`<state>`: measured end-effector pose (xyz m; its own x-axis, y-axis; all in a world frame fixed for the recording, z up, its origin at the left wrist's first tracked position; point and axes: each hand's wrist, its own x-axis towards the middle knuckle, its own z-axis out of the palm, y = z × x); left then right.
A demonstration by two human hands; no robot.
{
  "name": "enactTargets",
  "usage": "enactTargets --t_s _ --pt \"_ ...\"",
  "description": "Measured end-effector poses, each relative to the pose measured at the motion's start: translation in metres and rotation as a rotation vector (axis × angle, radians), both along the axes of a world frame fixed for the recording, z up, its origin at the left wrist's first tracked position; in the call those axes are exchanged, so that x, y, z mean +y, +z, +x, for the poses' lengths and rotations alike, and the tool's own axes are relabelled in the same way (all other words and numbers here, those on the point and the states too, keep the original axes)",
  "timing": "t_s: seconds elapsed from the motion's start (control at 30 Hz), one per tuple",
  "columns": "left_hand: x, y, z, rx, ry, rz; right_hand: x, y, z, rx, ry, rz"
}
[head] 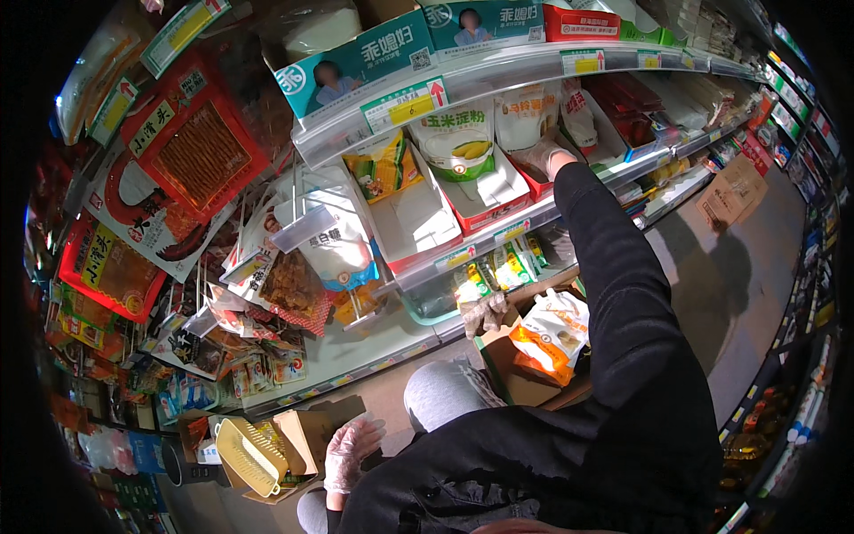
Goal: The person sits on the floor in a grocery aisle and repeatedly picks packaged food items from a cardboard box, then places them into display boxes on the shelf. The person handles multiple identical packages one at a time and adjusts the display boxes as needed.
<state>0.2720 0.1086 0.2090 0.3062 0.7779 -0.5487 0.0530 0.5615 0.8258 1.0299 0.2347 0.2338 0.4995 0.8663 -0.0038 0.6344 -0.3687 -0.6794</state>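
My right hand (pixel 544 157), in a clear plastic glove, reaches into a red-edged display box on the middle shelf, against the lower part of a starch bag (pixel 524 120); its fingers are partly hidden. To the left stands a green-and-white corn starch bag (pixel 460 143) in its own box. Low by my knees hangs my left hand (pixel 353 444), also gloved, with fingers apart and nothing in it. Between my right arm and my knee, a cardboard box (pixel 497 370) on the floor holds an orange-and-white bag (pixel 554 334). A crumpled grey-brown item (pixel 486 312) lies on its edge.
Hanging snack packs (pixel 200 147) crowd the left. A white shelf edge (pixel 520 227) runs before me under display boxes. On the floor stand an open carton with a yellow plastic basket (pixel 250 457) at lower left and a brown carton (pixel 732 193) at right. Another shelf curves along the right.
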Motion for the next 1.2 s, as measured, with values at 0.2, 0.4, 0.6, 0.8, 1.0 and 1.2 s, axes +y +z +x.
enactTargets --t_s 0.2,0.4,0.6,0.8,1.0,1.2 --pt "-0.009 0.003 0.000 0.023 0.028 -0.022 -0.025 0.038 -0.030 -0.766 0.250 -0.498" --pt "0.004 -0.002 -0.001 0.008 -0.008 -0.010 -0.035 0.031 -0.002 -0.344 -0.311 -0.011" --pt "-0.015 0.007 -0.005 0.017 0.050 0.008 -0.122 0.045 -0.057 0.255 -0.067 0.426" --pt "-0.005 -0.002 -0.018 -0.011 0.019 -0.050 -0.238 -0.073 -0.093 0.353 -0.204 -0.211" --pt "-0.010 -0.002 -0.027 -0.011 0.029 -0.008 -0.307 -0.231 -0.100 -0.177 -0.015 -0.686" --pt "-0.030 -0.010 -0.043 -0.020 0.049 0.014 -0.292 -0.228 -0.132 -0.253 0.083 -0.661"
